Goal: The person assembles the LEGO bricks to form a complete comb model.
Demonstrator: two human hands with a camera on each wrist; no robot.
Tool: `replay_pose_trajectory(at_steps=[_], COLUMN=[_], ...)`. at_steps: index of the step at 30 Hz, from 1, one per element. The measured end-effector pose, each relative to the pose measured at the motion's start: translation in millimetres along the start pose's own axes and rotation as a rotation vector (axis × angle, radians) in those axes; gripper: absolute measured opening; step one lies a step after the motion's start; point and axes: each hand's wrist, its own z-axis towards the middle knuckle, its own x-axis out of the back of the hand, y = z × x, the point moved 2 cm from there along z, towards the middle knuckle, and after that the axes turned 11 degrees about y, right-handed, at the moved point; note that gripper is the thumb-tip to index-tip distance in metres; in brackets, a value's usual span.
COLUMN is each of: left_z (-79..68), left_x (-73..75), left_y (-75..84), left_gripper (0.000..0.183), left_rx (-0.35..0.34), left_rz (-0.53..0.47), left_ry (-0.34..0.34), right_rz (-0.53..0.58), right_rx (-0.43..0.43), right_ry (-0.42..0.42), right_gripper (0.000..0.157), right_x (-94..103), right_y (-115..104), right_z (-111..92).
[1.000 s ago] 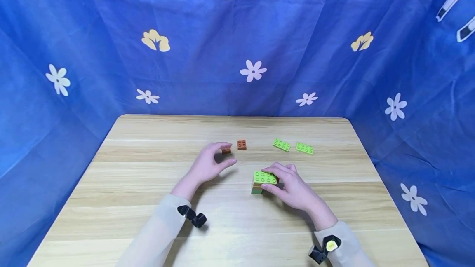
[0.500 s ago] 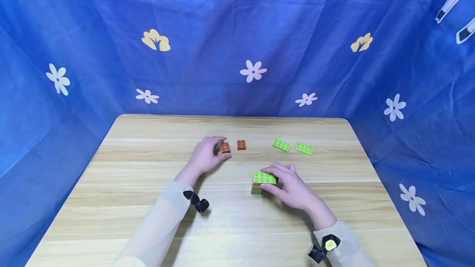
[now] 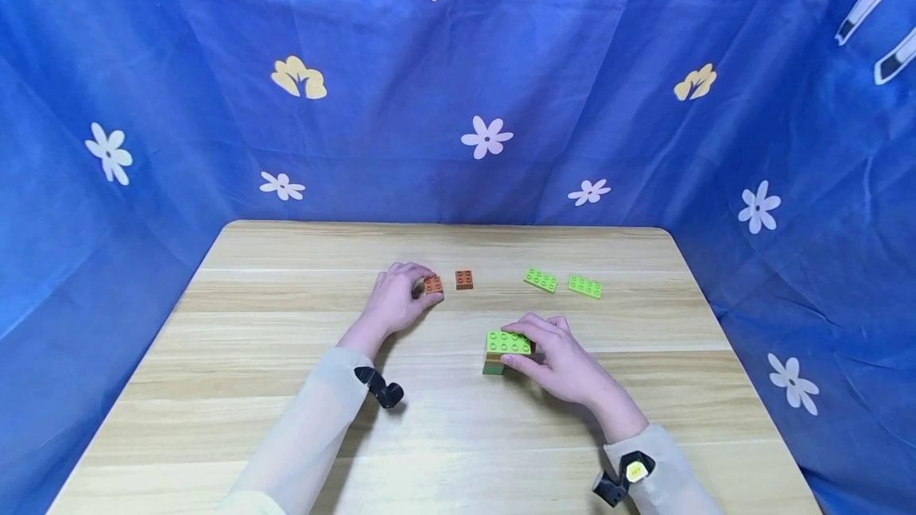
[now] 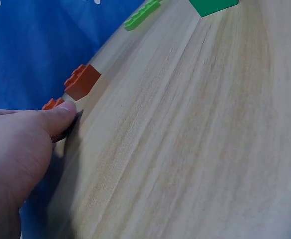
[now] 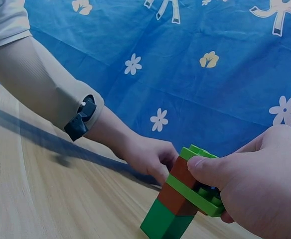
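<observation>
At the back of the table my left hand point(image 3: 395, 298) pinches a small reddish-brown brick point(image 3: 432, 284) between thumb and fingers; the left wrist view shows only a sliver of it behind the thumb. A second reddish-brown brick point(image 3: 463, 280) lies just to its right. My right hand point(image 3: 561, 360) grips the upper part of a block stack point(image 3: 508, 342) standing nearer the front. In the right wrist view the stack has a dark green base point(image 5: 168, 221), brown bricks and light green plates, with the thumb against its top.
Two light green plates, the left plate point(image 3: 541, 280) and the right plate point(image 3: 585, 286), lie at the back right of the wooden table point(image 3: 286, 435). A blue patterned curtain point(image 3: 386, 141) hangs behind and beside it.
My left hand has moved slightly up and left, and its thumb and fingers have closed on the reddish-brown brick. The right hand stays on the stack.
</observation>
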Motion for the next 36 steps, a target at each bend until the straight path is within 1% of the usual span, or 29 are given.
replay_pose_trajectory(at_steps=[7,12,20,24,31,36], left_z=[-1.3,-4.9,-12.8,-17.8,-24.2,-28.5], left_x=[5.2,12.0,23.9,28.5,34.4,39.9], left_y=[7.4,17.6,36.9,44.7,56.9,67.6], left_gripper=[0.055,0.056,0.056,0.054,0.051,0.052], left_rx=[0.017,0.013,-0.038,-0.047,-0.09,-0.09], left_rz=[-0.044,-0.077,-0.136,-0.159,-0.192,-0.212], left_ry=[0.024,0.036,0.037,0.034,0.029,0.023], right_rz=[-0.002,-0.009,-0.006,-0.006,-0.003,0.004], right_rx=[0.002,0.003,0.011,0.011,0.017,0.023], right_ry=[0.003,0.008,0.011,0.009,0.012,0.012], right_gripper=[0.045,0.044,0.045,0.045,0.043,0.042], right_x=[0.2,-0.3,-0.8,-0.7,-0.8,-0.9], right_y=[0,1,1,1,1,1], right_z=[0,-1,-1,-1,-2,-2])
